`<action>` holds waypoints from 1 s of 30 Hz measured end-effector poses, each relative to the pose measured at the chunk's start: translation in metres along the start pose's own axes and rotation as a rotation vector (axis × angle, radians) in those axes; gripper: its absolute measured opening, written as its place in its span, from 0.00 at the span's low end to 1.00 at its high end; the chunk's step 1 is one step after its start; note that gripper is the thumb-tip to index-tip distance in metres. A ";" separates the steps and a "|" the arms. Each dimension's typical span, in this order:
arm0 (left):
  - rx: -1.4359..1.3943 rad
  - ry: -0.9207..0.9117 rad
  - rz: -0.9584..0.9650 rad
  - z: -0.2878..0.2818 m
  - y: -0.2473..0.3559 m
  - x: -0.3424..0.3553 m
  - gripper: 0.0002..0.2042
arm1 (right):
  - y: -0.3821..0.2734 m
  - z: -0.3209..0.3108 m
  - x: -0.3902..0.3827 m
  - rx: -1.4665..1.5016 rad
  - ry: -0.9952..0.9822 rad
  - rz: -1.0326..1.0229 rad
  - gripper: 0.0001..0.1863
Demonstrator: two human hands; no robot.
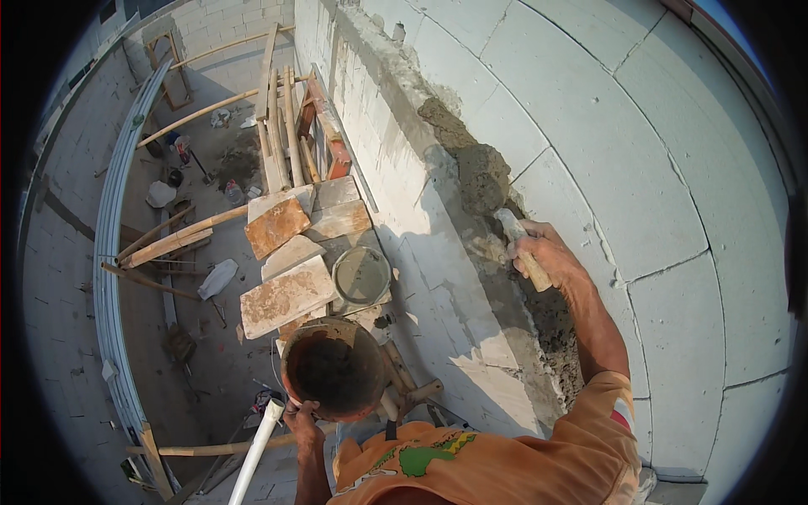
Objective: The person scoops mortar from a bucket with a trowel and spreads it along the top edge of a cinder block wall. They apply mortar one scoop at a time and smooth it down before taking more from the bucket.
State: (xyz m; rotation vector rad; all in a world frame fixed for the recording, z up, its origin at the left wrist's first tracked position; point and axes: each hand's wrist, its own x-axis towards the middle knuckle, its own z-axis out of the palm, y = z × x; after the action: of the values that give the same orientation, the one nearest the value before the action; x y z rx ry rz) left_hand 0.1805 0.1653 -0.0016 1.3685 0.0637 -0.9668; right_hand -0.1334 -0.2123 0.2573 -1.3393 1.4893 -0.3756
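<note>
Mortar work fills the head view, the only one we have: our right hand is closed around the pale wooden handle of a mortar-caked trowel, whose blade end presses into the wet grey mortar bed on top of the white aerated-block wall. Our left hand grips the rim of a round rusty-brown mortar bucket, fingers curled over its edge, held just below the wall beside a white plastic pipe.

We judge the bedding as partly laid. A thick lump of mortar sits ahead of the trowel, and a rougher dark band runs back along the wall edge toward our orange sleeve. Further up, the wall top shows only a thin crust, so that stretch is left to cover. No new block rests on the bed yet.

Below, a second grey bucket of mix stands on stained wooden scaffold boards.
</note>
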 end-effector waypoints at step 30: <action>0.150 0.126 -0.102 -0.074 -0.044 0.026 0.07 | 0.066 -0.003 0.081 -1.966 0.635 -0.345 0.37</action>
State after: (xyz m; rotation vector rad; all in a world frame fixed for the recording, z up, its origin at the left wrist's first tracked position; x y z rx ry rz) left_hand 0.2062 0.2179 -0.0701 1.5763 0.1605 -0.9852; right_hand -0.1562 -0.2620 0.1684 -3.1893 2.1020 0.8712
